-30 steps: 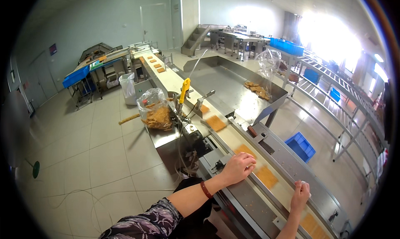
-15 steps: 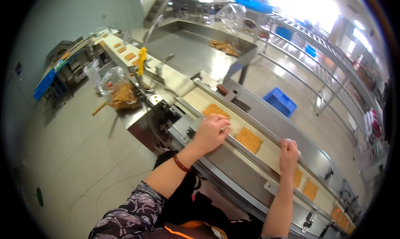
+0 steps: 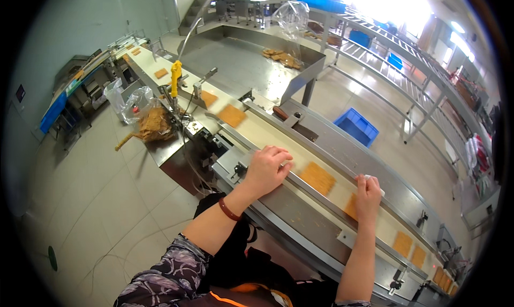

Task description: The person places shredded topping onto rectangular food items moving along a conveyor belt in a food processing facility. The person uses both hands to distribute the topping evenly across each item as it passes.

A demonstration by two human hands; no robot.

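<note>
Left hand (image 3: 266,169) now resting on the near rail (image 3: 300,185) of the belt (image 3: 267,133), fingers loosely curled, holding nothing. Right hand (image 3: 368,193) come down onto the belt, fingers bent over a wafer (image 3: 352,206); cannot tell whether gripped or merely touched. Another wafer (image 3: 317,178) between the hands, apart from both, carried along from half a second ago. Looks like straightening pieces as they pass.

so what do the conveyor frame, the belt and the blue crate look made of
Conveyor frame: likely stainless steel, brushed grey with dull reflections. Belt: seemingly smooth cream plastic or rubber, matte. Blue crate: looks like moulded plastic, uniform colour with a ribbed rim.
</note>
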